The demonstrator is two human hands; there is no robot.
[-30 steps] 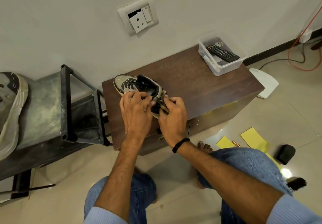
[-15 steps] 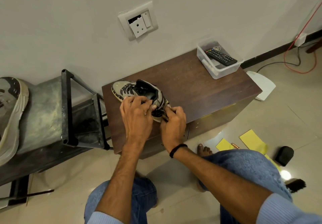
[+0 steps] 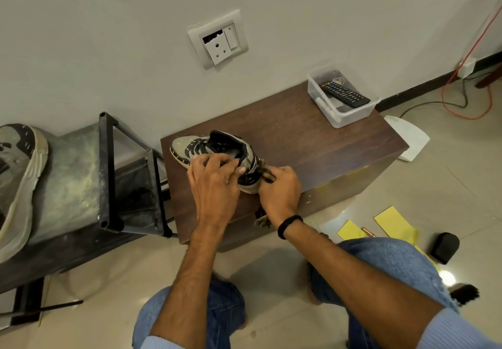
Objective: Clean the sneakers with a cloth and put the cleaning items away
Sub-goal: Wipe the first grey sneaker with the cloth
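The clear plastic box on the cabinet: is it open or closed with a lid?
Open. The clear plastic box has no lid; a remote control lies in it uncovered.

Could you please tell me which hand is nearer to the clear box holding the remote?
The right hand. It grips the cloth at the heel of the sneaker, below and left of the clear box; the left hand holds the sneaker farther left.

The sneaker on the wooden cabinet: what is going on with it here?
A person is cleaning it. The left hand holds the sneaker steady on the wooden cabinet, and the right hand pinches a dark cloth against its heel end. A second sneaker lies on the metal rack to the left, not being handled.
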